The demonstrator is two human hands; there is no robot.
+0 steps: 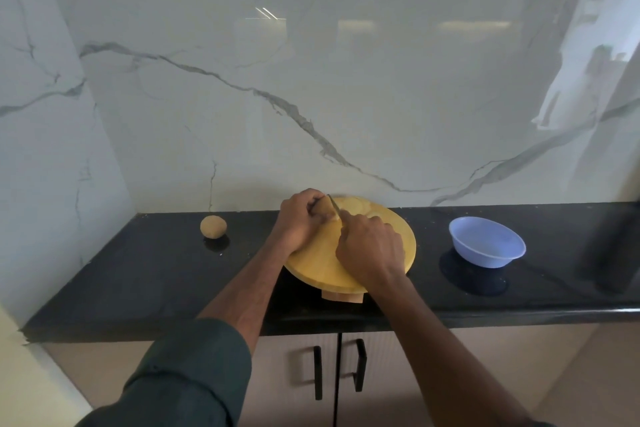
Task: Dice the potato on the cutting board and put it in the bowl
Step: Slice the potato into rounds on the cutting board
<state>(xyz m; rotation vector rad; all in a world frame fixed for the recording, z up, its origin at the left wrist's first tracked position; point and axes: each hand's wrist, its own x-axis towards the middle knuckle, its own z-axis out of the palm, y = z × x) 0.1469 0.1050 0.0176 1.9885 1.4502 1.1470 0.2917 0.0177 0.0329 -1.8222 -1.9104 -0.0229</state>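
Note:
A round wooden cutting board (pixel 398 239) lies on the black counter. My left hand (pixel 299 218) grips a piece of potato (pixel 327 208) at the board's far left. My right hand (pixel 370 248) holds a knife (pixel 335 206) whose blade rests against that piece. Pale cut slices (pixel 353 206) lie flat on the board's far side. The blue bowl (pixel 486 246) stands to the right of the board, and nothing shows inside it.
A whole potato (pixel 213 226) sits on the black counter (pixel 138 270) left of the board. A marble wall rises right behind the counter. Cabinet doors with black handles (pixel 318 373) are below the front edge.

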